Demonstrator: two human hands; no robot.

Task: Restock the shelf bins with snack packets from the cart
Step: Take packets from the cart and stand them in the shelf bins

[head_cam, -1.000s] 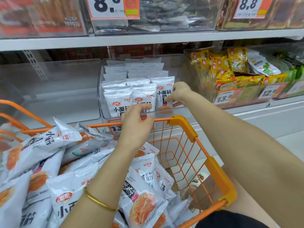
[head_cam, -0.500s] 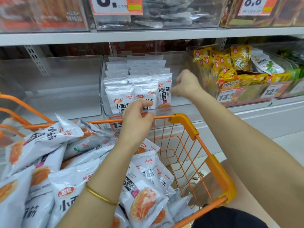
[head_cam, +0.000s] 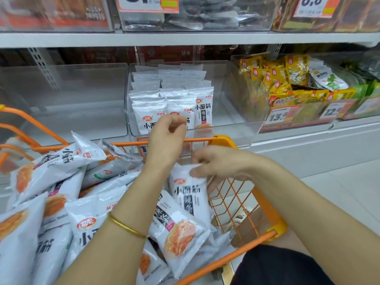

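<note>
- Right hand [head_cam: 220, 163], nearest at about 5 o'clock of the view, pinches the top edge of one white snack packet [head_cam: 189, 196] between thumb and bent fingers. The packet hangs upright from that edge, likely so it can go into the bin standing like the others.
- That packet is inside the cart [head_cam: 224, 140], at its front right corner, and not yet lifted over the rim.
- At 9 o'clock of it, a loose pile of matching packets [head_cam: 61, 167] fills the rest of the cart, so plenty of stock is left to move.
- Left hand [head_cam: 164, 138] hovers at 11 o'clock of the right one, above the cart's front rail, a gold bracelet [head_cam: 127, 226] on its wrist. Its fingers are loosely curled with nothing seen in them; whether they brush the front packet I cannot tell.
- Beyond it, at 12 o'clock, the clear shelf bin [head_cam: 230, 134] holds neat upright rows of the same packets [head_cam: 164, 89]. The rows sit to the bin's left, with room at 3 o'clock of them, probably where the next packet belongs.
- Farther right, at 2 o'clock, yellow packets [head_cam: 287, 79] crowd a neighbouring bin.
</note>
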